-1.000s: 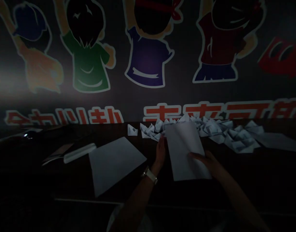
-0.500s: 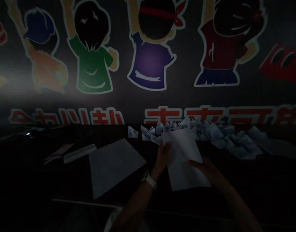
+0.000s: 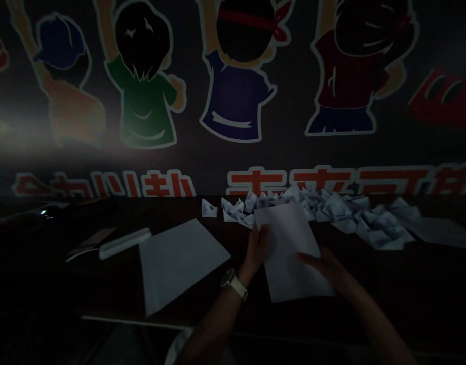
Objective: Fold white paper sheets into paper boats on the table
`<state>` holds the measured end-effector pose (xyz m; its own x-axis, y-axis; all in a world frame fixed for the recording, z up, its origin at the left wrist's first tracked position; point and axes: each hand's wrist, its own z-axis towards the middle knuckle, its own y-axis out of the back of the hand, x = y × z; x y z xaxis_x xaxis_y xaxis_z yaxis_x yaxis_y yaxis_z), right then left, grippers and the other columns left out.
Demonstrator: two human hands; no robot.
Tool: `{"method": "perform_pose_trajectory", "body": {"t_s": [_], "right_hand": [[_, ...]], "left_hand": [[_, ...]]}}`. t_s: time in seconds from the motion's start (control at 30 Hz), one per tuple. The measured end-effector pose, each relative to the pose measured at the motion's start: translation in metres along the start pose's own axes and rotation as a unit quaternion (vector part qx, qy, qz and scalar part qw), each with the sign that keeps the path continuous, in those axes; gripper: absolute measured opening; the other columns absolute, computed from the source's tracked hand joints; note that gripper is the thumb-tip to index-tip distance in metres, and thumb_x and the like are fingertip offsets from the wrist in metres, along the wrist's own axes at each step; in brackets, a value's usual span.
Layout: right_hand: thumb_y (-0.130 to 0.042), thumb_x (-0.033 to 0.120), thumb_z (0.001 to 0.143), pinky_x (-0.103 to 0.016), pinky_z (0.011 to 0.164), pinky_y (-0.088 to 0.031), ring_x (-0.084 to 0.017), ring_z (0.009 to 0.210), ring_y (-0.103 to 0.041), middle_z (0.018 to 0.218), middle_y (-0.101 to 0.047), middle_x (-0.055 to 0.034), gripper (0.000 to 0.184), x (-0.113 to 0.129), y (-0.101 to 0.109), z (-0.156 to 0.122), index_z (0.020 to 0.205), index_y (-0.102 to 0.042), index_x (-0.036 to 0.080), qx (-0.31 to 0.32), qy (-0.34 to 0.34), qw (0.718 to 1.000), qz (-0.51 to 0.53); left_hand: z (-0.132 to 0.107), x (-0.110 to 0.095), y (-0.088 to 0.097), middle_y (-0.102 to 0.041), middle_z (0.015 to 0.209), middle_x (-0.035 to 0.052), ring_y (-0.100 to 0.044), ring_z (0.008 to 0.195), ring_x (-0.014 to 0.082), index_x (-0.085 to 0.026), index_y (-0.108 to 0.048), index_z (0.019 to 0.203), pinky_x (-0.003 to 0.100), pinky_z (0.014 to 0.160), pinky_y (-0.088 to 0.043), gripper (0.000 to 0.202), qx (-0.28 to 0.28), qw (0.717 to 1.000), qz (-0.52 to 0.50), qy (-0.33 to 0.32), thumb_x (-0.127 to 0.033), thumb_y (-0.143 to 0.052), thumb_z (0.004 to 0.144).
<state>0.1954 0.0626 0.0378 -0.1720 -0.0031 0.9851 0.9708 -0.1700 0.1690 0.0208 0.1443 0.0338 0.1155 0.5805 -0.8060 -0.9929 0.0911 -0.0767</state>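
On the dark desk's (image 3: 111,289) near side, a watch (image 3: 233,284) circles the left wrist. The left hand's (image 3: 257,248) grip is closed on a white sheet's (image 3: 288,253) left edge; the right hand's (image 3: 332,271) grip pinches its right edge, thumb on top. Leftward lies another sheet (image 3: 183,266). Beyond, folded paper boats (image 3: 337,208) cluster before a cartoon-painted wall (image 3: 225,157).

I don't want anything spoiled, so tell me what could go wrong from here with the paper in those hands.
The left hand and right hand both hold the sheet by its sides; an uneven pull might crease or tear it.

Its far edge overlaps some boats in this view; pushing it forward could knock them, though contact can't be told.

The light is dim, so edges might be misjudged.
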Motion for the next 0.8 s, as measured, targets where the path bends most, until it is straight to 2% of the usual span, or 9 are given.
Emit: {"method": "perform_pose_trajectory", "body": {"t_s": [0.13, 0.3, 0.4, 0.53, 0.7, 0.8], "right_hand": [[-0.071, 0.042, 0.059, -0.031, 0.059, -0.051, -0.029, 0.074, -0.067, 0.076, -0.073, -0.0085, 0.042, -0.002, -0.001, 0.0, 0.087, -0.07, 0.011, -0.007, -0.008, 1.0, -0.01], [-0.072, 0.043, 0.058, -0.03, 0.059, -0.051, -0.029, 0.075, -0.067, 0.076, -0.073, -0.007, 0.045, -0.006, -0.002, 0.001, 0.09, -0.069, 0.012, -0.015, 0.005, 1.0, -0.021], [-0.07, 0.046, 0.06, -0.029, 0.058, -0.05, -0.027, 0.072, -0.067, 0.074, -0.073, -0.0077, 0.042, -0.003, -0.003, 0.002, 0.085, -0.07, 0.012, 0.01, -0.002, 1.0, 0.007], [-0.067, 0.05, 0.062, -0.031, 0.061, -0.049, -0.026, 0.071, -0.067, 0.077, -0.073, -0.0086, 0.044, 0.002, 0.0, 0.006, 0.085, -0.069, 0.013, 0.0, -0.025, 0.997, 0.068], [-0.065, 0.051, 0.062, -0.03, 0.065, -0.046, -0.024, 0.073, -0.065, 0.075, -0.071, -0.0067, 0.038, 0.002, 0.008, 0.007, 0.072, -0.069, 0.015, -0.038, 0.044, 0.995, 0.079], [-0.067, 0.049, 0.06, -0.028, 0.065, -0.043, -0.022, 0.075, -0.062, 0.072, -0.07, -0.0031, 0.033, 0.002, 0.011, 0.007, 0.068, -0.069, 0.016, -0.076, 0.073, 0.993, 0.062]], "left_hand": [[-0.001, -0.001, 0.001, -0.066, 0.096, 0.0083, -0.06, 0.09, 0.0226, -0.018, -0.061, 0.096, 0.035, 0.082, -0.046, 0.037, 0.01, 1.0, -0.003, -0.003, -0.05, -0.047, 0.083], [-0.001, -0.005, 0.003, -0.065, 0.1, 0.0094, -0.058, 0.098, 0.0234, -0.019, -0.061, 0.097, 0.037, 0.089, -0.043, 0.032, 0.012, 0.999, 0.027, -0.034, -0.045, -0.046, 0.085], [0.0, -0.004, 0.004, -0.065, 0.099, 0.0096, -0.058, 0.099, 0.0234, -0.018, -0.061, 0.093, 0.037, 0.091, -0.042, 0.032, 0.009, 0.999, 0.039, -0.037, -0.045, -0.049, 0.083], [0.001, -0.001, 0.004, -0.065, 0.098, 0.0098, -0.06, 0.095, 0.0233, -0.018, -0.061, 0.093, 0.038, 0.088, -0.043, 0.028, 0.019, 0.998, 0.044, -0.042, -0.042, -0.052, 0.081], [0.003, -0.001, 0.006, -0.066, 0.099, 0.0086, -0.06, 0.093, 0.0229, -0.021, -0.061, 0.095, 0.037, 0.085, -0.045, 0.025, 0.025, 0.998, 0.059, -0.029, -0.039, -0.05, 0.084], [0.004, 0.0, 0.007, -0.066, 0.099, 0.0081, -0.06, 0.095, 0.0226, -0.021, -0.061, 0.096, 0.037, 0.088, -0.044, 0.025, 0.02, 0.997, 0.06, -0.046, -0.039, -0.05, 0.083]]}}
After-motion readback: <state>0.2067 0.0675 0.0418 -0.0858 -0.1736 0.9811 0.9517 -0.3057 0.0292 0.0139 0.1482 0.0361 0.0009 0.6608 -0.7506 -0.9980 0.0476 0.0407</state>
